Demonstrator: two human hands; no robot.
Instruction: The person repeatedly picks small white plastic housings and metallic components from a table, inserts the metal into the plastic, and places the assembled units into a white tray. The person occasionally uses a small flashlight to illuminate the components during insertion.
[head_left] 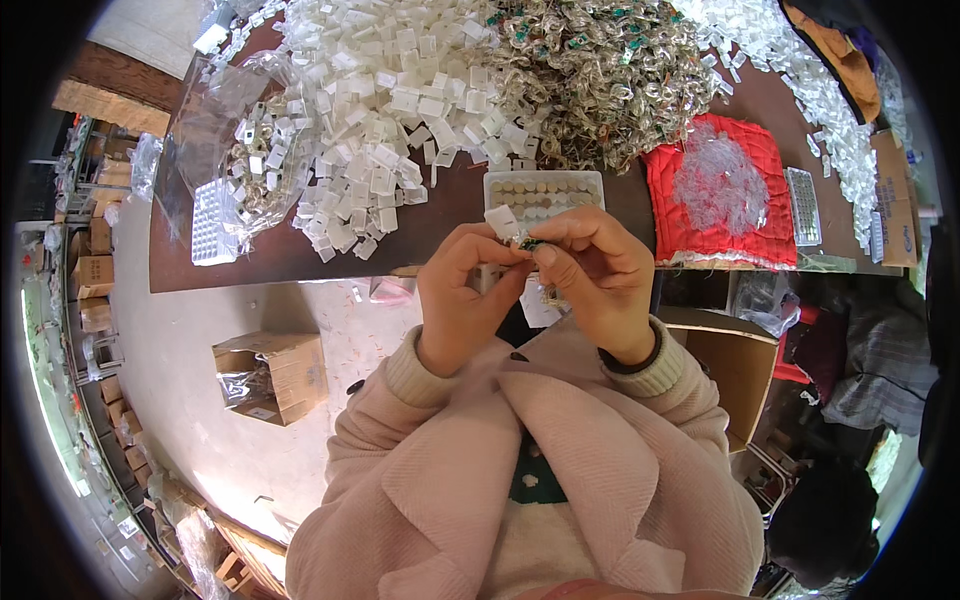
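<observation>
Close together in front of my chest, both hands are closed in pinches. In the fingertips of my left hand (463,292) is a small white plastic case (499,219), tilted upward. My right hand (603,282) pinches a tiny part with a dark green bit (529,243) against the case; its exact shape is mostly covered by my fingers. Just beyond the hands stands a clear plastic tray (545,174) with rows of small round discs in it.
White plastic cases (400,90) lie heaped on the brown table (300,262). Beside them rises a pile of wired parts (590,95) with green bits. A red quilted cloth (665,180) bears clear, thin pieces (722,180). Cardboard boxes (295,375) (735,375) stand below the table.
</observation>
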